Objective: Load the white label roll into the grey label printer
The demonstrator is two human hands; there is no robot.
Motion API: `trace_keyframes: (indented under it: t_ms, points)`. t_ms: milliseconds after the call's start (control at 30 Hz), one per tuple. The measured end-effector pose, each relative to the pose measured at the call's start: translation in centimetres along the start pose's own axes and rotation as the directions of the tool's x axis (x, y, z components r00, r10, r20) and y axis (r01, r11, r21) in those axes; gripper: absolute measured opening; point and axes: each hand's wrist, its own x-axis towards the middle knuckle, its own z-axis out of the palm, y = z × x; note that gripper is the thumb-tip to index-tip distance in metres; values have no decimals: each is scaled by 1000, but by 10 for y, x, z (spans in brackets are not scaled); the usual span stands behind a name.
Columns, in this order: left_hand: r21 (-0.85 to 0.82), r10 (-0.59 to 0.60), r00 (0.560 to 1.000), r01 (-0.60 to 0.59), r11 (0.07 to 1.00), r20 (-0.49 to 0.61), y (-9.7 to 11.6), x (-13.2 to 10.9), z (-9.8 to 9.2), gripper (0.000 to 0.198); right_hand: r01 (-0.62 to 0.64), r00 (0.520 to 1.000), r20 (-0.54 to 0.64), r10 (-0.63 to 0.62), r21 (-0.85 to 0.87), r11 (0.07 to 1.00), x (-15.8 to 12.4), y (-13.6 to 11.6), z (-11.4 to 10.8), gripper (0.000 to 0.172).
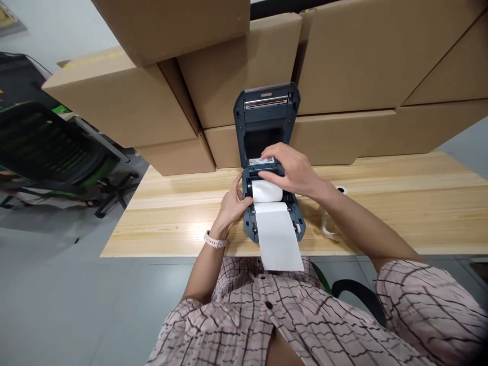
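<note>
A dark grey label printer [249, 223] sits on the wooden table with its lid [263, 119] raised upright. Inside lies a white label roll [267, 191], and a blank strip of labels [280, 241] runs from it over the printer's front and hangs past the table edge. My left hand [232, 201] grips the printer's left side, its thumb reaching in beside the roll and its fingers along the outer wall. Above the roll's right end is my right hand [292, 170], fingers apart and stretched leftward; whether it touches the roll is hard to tell.
Stacked cardboard boxes [343, 61] stand close behind the printer along the table's back. A small white roll [342, 190] and a loose white curled strip [327, 226] lie right of the printer on the table [412, 213]. An office chair [41, 147] is at the left.
</note>
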Motion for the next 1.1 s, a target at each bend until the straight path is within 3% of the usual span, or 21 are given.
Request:
trace_keyframes:
  t_ms: [67, 167, 233, 333, 433, 500, 633, 733, 800, 867, 967, 1100]
  points:
    - [6, -25, 1000, 25, 1000, 2, 2, -1, 0, 92, -42, 954, 296, 33, 21, 999, -4, 0, 0, 41]
    - [26, -33, 999, 33, 999, 12, 3, 0, -1, 95, -100, 772, 628, 98, -32, 995, 2, 3, 1, 69]
    - [33, -21, 1000, 20, 999, 21, 3, 0, -2, 98, -92, 677, 722, 141, -108, 990, 8, 3, 7, 86]
    - [35, -6, 999, 5, 999, 44, 3, 0, -3, 102, -79, 616, 760, 208, -202, 976, 15, 1, 20, 99]
    - [39, -10, 999, 8, 999, 50, 3, 0, -3, 104, -123, 621, 756, 205, -164, 979, 18, 3, 22, 105]
    - [42, -12, 999, 10, 999, 46, 4, 0, -3, 105, -152, 645, 753, 129, -39, 988, 18, 6, 10, 107]
    - [38, -5, 999, 4, 999, 38, 3, -1, -3, 104, -159, 770, 636, -44, 259, 953, 10, 14, -41, 105]
    - [28, 3, 999, -4, 1000, 33, 2, -2, -3, 104, -189, 874, 486, 15, 311, 931, -5, 31, -81, 106]
    - [27, 7, 999, -8, 1000, 33, 2, -1, -2, 103, -283, 899, 417, 134, 320, 904, -19, 51, -94, 109]
    - [30, 8, 999, -9, 1000, 33, 1, -1, -2, 102, -411, 888, 368, 275, 367, 834, -34, 75, -94, 105]
    - [25, 8, 1000, -9, 1000, 25, 1, -1, -1, 101, -563, 826, 323, 462, 439, 700, -50, 106, -74, 90]
    - [6, -5, 1000, 5, 1000, 19, 0, -1, -1, 100, -647, 762, 356, 540, 403, 647, -54, 124, -35, 88]
